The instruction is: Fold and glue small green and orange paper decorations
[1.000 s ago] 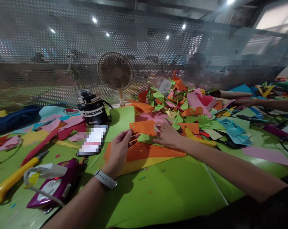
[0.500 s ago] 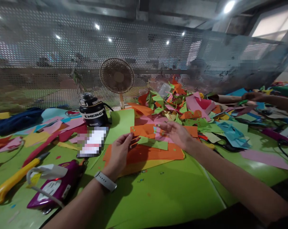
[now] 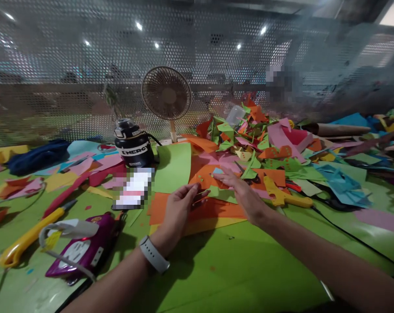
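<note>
My left hand [image 3: 180, 208], with a white watch band [image 3: 154, 256] at its wrist, is over the left part of a stack of orange paper [image 3: 162, 211]. Its thumb and forefinger are pinched together; whatever lies between them is too small to make out. Facing it, my right hand [image 3: 244, 193] is open, fingers stretched out and pointing left above the papers. Between the two hands lies a green paper strip [image 3: 221, 194] on the orange sheets. Small green bits [image 3: 200, 178] rest on orange paper just beyond my left fingertips.
Beyond my right forearm lies a yellow glue gun [image 3: 286, 198] with a black cord. A heap of paper scraps [image 3: 242, 134], a fan [image 3: 167, 93], a black bottle [image 3: 133, 145] and a phone [image 3: 133, 191] stand farther back. Front left are a purple power strip [image 3: 82, 248] and a yellow-handled tool [image 3: 34, 232].
My view has tilted down a little. The fingers of my right hand have straightened, and the yellow glue gun now shows past that hand. Another person's hands at the far right have left the view.
</note>
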Motion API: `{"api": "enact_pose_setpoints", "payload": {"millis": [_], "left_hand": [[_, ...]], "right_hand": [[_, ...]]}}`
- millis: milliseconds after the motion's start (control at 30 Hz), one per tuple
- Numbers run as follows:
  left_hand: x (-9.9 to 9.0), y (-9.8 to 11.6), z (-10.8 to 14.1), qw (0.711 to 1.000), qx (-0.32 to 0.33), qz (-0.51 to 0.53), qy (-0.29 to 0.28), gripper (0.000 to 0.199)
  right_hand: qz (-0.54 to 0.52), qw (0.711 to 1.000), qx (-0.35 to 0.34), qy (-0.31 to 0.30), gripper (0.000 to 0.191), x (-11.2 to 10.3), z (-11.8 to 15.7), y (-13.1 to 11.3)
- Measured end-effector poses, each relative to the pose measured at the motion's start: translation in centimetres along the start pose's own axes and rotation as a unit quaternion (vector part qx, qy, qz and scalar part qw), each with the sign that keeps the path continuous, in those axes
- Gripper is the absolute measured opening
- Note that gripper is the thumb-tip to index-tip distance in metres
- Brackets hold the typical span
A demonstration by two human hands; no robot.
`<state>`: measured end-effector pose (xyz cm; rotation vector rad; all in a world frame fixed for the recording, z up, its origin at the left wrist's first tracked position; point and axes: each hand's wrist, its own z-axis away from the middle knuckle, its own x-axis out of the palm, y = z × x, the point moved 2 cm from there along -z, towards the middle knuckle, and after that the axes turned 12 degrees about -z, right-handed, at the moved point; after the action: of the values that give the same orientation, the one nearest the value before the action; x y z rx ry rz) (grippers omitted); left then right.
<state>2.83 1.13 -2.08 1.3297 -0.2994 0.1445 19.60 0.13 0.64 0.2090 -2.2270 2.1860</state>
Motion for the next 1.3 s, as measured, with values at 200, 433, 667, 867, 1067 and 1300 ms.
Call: {"api": "enact_pose_setpoints", "payload": {"millis": [200, 433, 667, 867, 1067, 1300], "left_hand": [[0.2, -0.1, 0.2, 1.0, -0.005, 0.009, 0.003, 0.018], [0.3, -0.5, 0.2, 1.0, -0.005, 0.003, 0.014, 0.014], [0.6, -0.2, 0.4, 1.0, -0.006, 0.015, 0.011, 0.011], [0.7, -0.3, 0.5, 1.0, 0.001, 0.023, 0.008, 0.012], [0.6, -0.8, 0.4, 1.0, 0.015, 0.017, -0.005, 0.018], [0.7, -0.8, 0.5, 1.0, 0.025, -0.004, -0.002, 0.023]], "right_hand": [[0.119, 0.993, 0.001, -0.02, 0.048, 0.8, 1.1, -0.9], [0.198, 0.978, -0.046, -0.038, 0.046, 1.0, 1.2, -0.1], [0.235, 0.968, -0.068, -0.049, 0.049, 1.3, 1.3, 0.6], [0.286, 0.95, -0.108, -0.067, 0.051, 1.6, 1.5, 0.8], [0.318, 0.938, -0.118, -0.07, 0.053, 1.9, 1.7, 1.1], [0.335, 0.928, -0.145, -0.074, 0.053, 2.1, 1.8, 1.3]]}}
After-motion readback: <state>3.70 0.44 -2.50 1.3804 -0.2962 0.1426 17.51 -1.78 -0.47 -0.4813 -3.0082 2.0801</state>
